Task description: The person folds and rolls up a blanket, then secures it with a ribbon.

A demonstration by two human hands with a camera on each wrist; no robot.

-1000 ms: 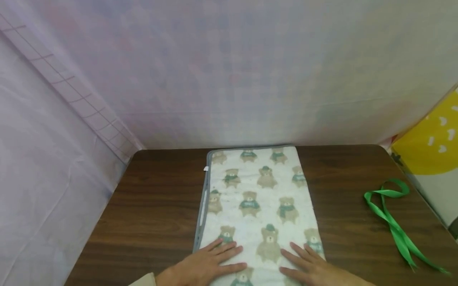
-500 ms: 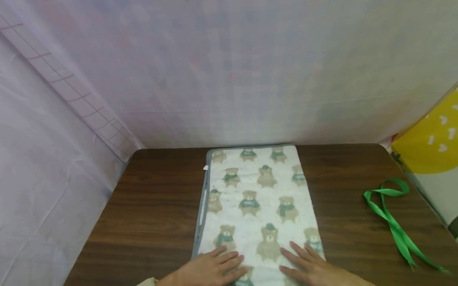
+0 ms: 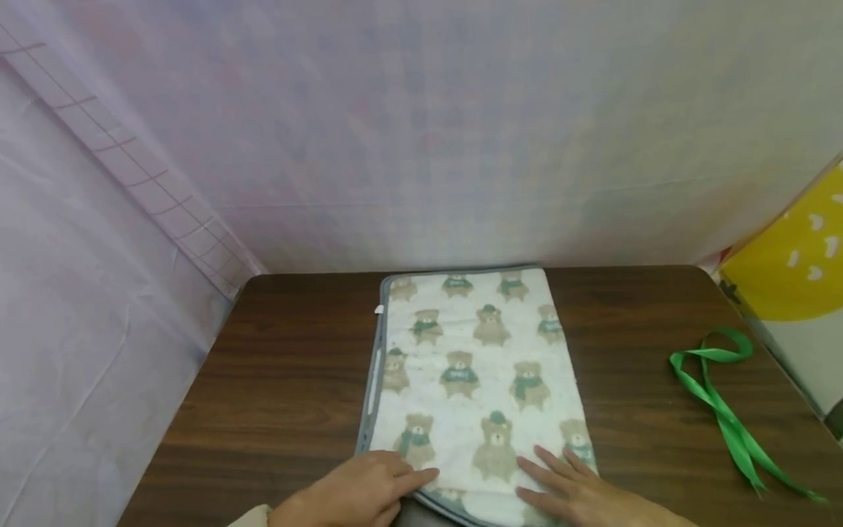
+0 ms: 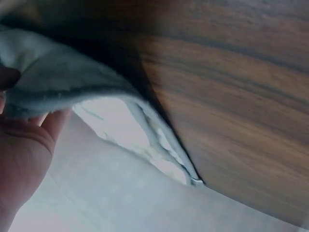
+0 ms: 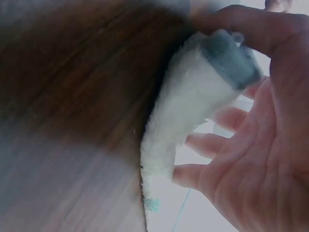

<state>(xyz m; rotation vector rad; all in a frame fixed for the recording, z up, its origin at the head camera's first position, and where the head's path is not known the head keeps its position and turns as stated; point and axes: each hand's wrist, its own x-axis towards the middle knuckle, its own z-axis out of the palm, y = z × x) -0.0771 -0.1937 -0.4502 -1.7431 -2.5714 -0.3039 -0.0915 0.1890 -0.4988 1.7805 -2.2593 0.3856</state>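
Note:
A folded white blanket [image 3: 477, 340] printed with brown bears and edged in grey lies lengthwise on the table in the head view. My left hand [image 3: 358, 487] grips its near left corner between thumb and fingers. That corner is curled up, and the grey edging [image 4: 72, 99] bends over my fingers in the left wrist view. My right hand [image 3: 573, 490] rests on the near right part with fingers spread. From the right wrist view, the blanket's folded side [image 5: 181, 101] shows as a thick fluffy roll beside my palm.
A green ribbon [image 3: 718, 410] lies loosely looped on the right of the dark wooden table [image 3: 283, 380]. Pale cloth [image 3: 421, 146] hangs along the table's far edge and left side. A yellow patterned sheet [image 3: 797, 256] hangs beyond the right edge.
My left hand lay flat on the blanket earlier; it has drawn back to the near corner, curled its fingers and raised the edge. The right hand has stayed in place.

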